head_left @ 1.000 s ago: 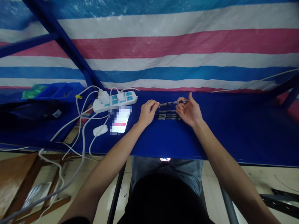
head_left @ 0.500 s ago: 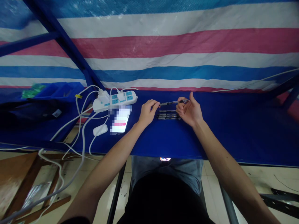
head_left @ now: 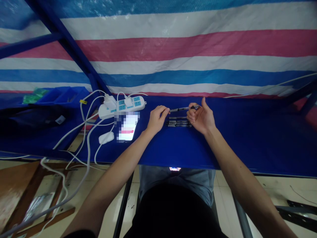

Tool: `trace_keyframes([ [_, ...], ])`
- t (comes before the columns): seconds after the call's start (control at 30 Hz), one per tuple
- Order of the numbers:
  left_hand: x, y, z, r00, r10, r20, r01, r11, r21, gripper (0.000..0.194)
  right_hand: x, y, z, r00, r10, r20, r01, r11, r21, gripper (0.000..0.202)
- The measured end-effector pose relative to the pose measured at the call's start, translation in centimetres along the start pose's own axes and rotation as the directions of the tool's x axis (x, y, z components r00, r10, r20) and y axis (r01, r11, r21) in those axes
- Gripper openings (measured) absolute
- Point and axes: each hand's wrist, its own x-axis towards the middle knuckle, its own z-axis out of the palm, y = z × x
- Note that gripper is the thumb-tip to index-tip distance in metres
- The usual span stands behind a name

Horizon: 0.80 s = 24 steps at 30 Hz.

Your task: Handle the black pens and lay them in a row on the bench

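A slim pen (head_left: pixel 179 109) with dark and clear parts is held level between my two hands. My left hand (head_left: pixel 157 119) pinches its left end between thumb and fingertips. Around the right end, the fingers of my right hand (head_left: pixel 201 117) are curled, palm turned up and thumb sticking out. Just below, several similar pens (head_left: pixel 178 123) lie side by side on the blue table (head_left: pixel 183 148); my right fingers partly cover their right ends.
Left of my hands lie a lit, partly pixelated phone (head_left: pixel 127 127), a white power strip (head_left: pixel 121 107) with plugs and a small white device (head_left: pixel 106 138). White cables trail over the table's front edge. Blue bins (head_left: pixel 61 96) stand at far left; a striped tarp (head_left: pixel 185 49) hangs behind.
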Motion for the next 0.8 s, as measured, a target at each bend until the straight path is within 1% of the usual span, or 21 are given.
trace_keyframes([
  [0.13, 0.01, 0.1, -0.02, 1.0, -0.013, 0.004, 0.013, 1.0, 0.011, 0.032, 0.09, 0.1, -0.06, 1.0, 0.002, 0.014, -0.003, 1.0, 0.025, 0.052],
  [0.23, -0.01, 0.21, -0.05, 1.0, -0.014, -0.003, 0.014, 1.0, 0.001, 0.029, 0.13, 0.18, -0.12, 1.0, -0.002, 0.027, 0.001, 0.999, 0.041, 0.044],
  [0.33, -0.04, 0.24, -0.06, 1.0, -0.011, -0.016, 0.011, 1.0, -0.013, 0.026, 0.13, 0.18, -0.18, 0.999, -0.005, 0.034, 0.004, 1.0, 0.03, 0.041],
  [0.43, -0.05, 0.21, -0.05, 1.0, -0.011, -0.008, 0.011, 1.0, -0.006, 0.027, 0.14, 0.11, -0.28, 0.999, -0.005, 0.045, 0.003, 0.999, 0.037, 0.043],
  [0.63, -0.02, 0.04, -0.01, 1.0, -0.011, 0.006, 0.011, 1.0, 0.011, 0.028, 0.28, 0.19, -0.53, 1.0, 0.009, -0.009, -0.009, 0.999, -0.031, 0.044],
  [0.8, -0.01, 0.02, -0.02, 1.0, -0.001, -0.003, 0.001, 1.0, -0.008, 0.028, 0.27, 0.37, -0.52, 1.0, -0.009, -0.005, 0.009, 0.999, -0.04, 0.046],
])
